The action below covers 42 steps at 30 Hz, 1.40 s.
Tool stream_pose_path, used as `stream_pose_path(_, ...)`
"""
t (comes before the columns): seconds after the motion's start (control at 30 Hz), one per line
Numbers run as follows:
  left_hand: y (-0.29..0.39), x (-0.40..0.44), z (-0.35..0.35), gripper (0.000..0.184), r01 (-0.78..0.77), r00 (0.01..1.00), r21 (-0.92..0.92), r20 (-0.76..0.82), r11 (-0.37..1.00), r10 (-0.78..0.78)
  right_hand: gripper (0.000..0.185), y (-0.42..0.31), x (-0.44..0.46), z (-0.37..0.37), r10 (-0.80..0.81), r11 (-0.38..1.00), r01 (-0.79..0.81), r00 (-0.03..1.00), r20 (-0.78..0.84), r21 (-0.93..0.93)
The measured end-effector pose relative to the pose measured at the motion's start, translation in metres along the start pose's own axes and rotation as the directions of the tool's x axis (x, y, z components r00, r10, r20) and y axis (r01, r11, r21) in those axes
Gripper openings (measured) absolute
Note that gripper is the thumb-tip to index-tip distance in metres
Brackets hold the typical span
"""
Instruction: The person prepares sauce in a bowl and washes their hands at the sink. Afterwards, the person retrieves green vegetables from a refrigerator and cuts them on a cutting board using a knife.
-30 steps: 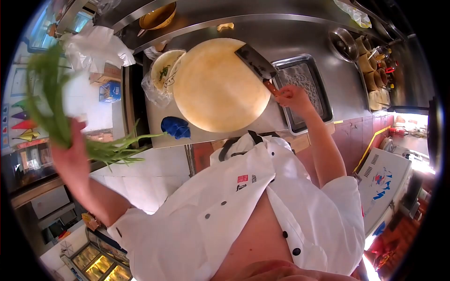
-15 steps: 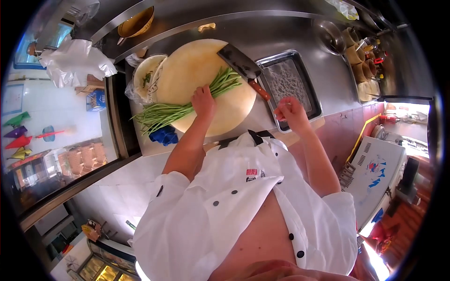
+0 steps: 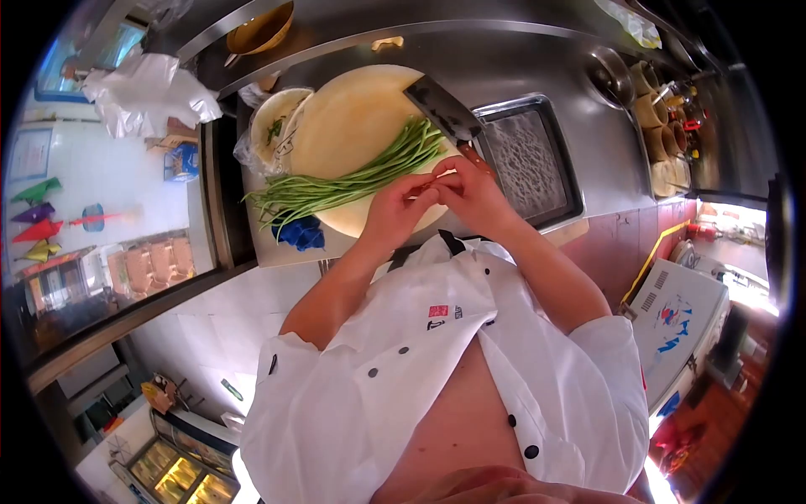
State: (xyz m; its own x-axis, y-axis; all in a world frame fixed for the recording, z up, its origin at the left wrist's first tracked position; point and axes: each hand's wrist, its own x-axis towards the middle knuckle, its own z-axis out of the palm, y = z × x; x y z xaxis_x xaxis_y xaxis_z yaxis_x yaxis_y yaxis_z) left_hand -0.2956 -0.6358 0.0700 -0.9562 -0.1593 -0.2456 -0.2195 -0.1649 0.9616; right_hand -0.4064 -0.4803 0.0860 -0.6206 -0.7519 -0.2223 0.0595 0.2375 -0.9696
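My left hand (image 3: 401, 207) and my right hand (image 3: 475, 198) meet over the near right edge of the round chopping board (image 3: 344, 109). Their fingertips pinch together; anything between them is too small to make out. Just beyond my hands, a bunch of long green beans (image 3: 361, 175) lies across the board, its left ends hanging past the rim. A cleaver (image 3: 443, 107) rests flat at the board's far right, its wooden handle (image 3: 475, 158) partly behind my right hand.
Right of the board sits a metal tray (image 3: 578, 197) with a wet-looking, bumpy bottom. A bowl (image 3: 262, 126) with green bits stands at left, and a blue crumpled cloth or bag (image 3: 300, 234) lies at the counter's front edge. Seasoning pots (image 3: 655, 143) line the far right.
My left hand has left the green beans and moved right. My right hand has come left from beside the tray, and the two now touch. The view has shifted slightly.
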Motion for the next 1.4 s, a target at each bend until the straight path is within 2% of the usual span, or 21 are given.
stream_pose_path(0.17,0.007,-0.023,-0.014,0.028,-0.013,0.971,-0.170,-0.239,0.985,-0.028,0.024,-0.011,0.014,0.027,0.044,0.999,-0.044,0.999,0.014,0.003)
stream_pose_path(0.23,0.008,-0.034,-0.031,0.023,-0.049,0.943,-0.227,-0.332,0.973,-0.030,0.021,-0.027,0.019,0.040,-0.155,0.959,0.150,0.988,-0.004,-0.242)
stream_pose_path(0.3,0.012,-0.041,-0.038,0.019,-0.036,0.934,-0.321,-0.347,0.946,-0.082,0.021,-0.037,0.023,0.047,-0.241,0.922,0.235,0.970,0.019,-0.307)
stream_pose_path(0.37,-0.001,-0.041,-0.053,0.020,-0.233,0.915,-0.446,-0.401,0.864,0.040,0.022,-0.044,0.026,0.051,-0.326,0.874,0.317,0.945,0.039,-0.368)
stream_pose_path(0.4,-0.006,-0.045,-0.062,0.020,-0.238,0.912,-0.446,-0.407,0.863,0.041,0.021,-0.047,0.028,0.050,-0.370,0.816,0.359,0.926,0.069,-0.453)
stream_pose_path(0.47,0.011,-0.052,-0.072,0.017,-0.217,0.972,-0.840,-0.140,0.497,0.188,0.021,-0.051,0.030,0.049,-0.410,0.745,0.400,0.906,0.106,-0.534)
stream_pose_path(0.53,0.009,-0.058,-0.076,0.015,-0.130,0.982,-0.821,-0.031,0.557,0.184,0.021,-0.056,0.033,0.049,-0.260,0.824,0.256,0.964,0.064,-0.506)
stream_pose_path(0.57,0.013,-0.062,-0.081,0.015,-0.047,0.982,-0.782,0.078,0.622,0.172,0.021,-0.062,0.035,0.050,-0.278,0.820,0.278,0.958,0.077,-0.500)
stream_pose_path(0.63,0.030,-0.076,-0.081,0.016,0.261,0.965,-0.441,0.110,0.859,-0.237,0.023,-0.072,0.033,0.053,-0.082,0.959,0.118,0.986,0.144,-0.258)
stream_pose_path(0.8,0.054,-0.073,-0.090,0.032,0.307,0.949,-0.303,0.165,0.902,-0.268,0.026,-0.043,0.037,0.060,-0.184,0.951,0.240,0.947,0.264,-0.197)
stream_pose_path(0.87,0.079,-0.071,-0.108,0.046,0.256,0.955,-0.091,0.178,0.962,-0.237,0.029,-0.037,0.037,0.056,-0.083,0.995,0.094,0.965,0.247,-0.036)
stream_pose_path(0.9,0.086,-0.068,-0.123,0.046,0.239,0.959,-0.075,0.172,0.968,-0.224,0.029,-0.036,0.037,0.052,-0.107,0.992,0.119,0.963,0.245,-0.033)
stream_pose_path(0.97,0.103,-0.060,-0.168,0.058,-0.040,0.998,-0.122,-0.054,0.992,0.034,0.032,-0.033,0.037,0.038,-0.059,0.998,0.062,0.982,0.180,-0.009)
stream_pose_path(1.03,0.163,-0.051,-0.219,0.063,-0.094,0.927,0.169,-0.343,0.981,0.148,0.030,-0.022,0.035,0.026,-0.065,0.998,0.066,0.988,0.141,0.002)
stream_pose_path(1.1,0.203,-0.033,-0.294,0.067,-0.166,0.750,0.400,-0.542,0.901,0.379,0.026,-0.021,0.028,0.014,-0.002,0.990,0.019,0.992,0.127,-0.138)
stream_pose_path(1.13,0.221,-0.020,-0.344,0.075,-0.112,0.570,0.632,-0.592,0.767,0.570,0.026,-0.018,0.024,0.008,-0.021,0.989,0.038,0.993,0.118,-0.140)
stream_pose_path(1.17,0.253,-0.017,-0.373,0.079,-0.142,0.426,0.746,-0.548,0.651,0.720,0.025,-0.013,0.020,0.004,-0.007,0.991,0.024,0.992,0.123,-0.135)
stream_pose_path(1.2,0.288,-0.018,-0.383,0.080,-0.098,0.342,0.768,-0.571,0.633,0.746,0.024,-0.008,0.015,0.001,0.006,0.991,0.010,0.992,0.125,-0.130)
stream_pose_path(1.23,0.311,-0.014,-0.417,0.086,0.032,0.260,0.874,-0.475,0.484,0.841,0.024,-0.007,0.010,-0.003,-0.015,0.991,0.029,0.994,0.111,-0.134)
stream_pose_path(1.3,0.357,-0.008,-0.460,0.098,0.200,0.234,0.893,-0.442,0.402,0.866,0.027,-0.003,-0.002,-0.008,0.058,0.981,-0.038,0.994,0.095,-0.192)
stream_pose_path(1.4,0.401,0.010,-0.501,0.097,0.239,0.264,0.908,-0.403,0.345,0.877,0.024,0.016,-0.015,-0.017,0.100,0.981,-0.099,0.995,0.000,-0.166)
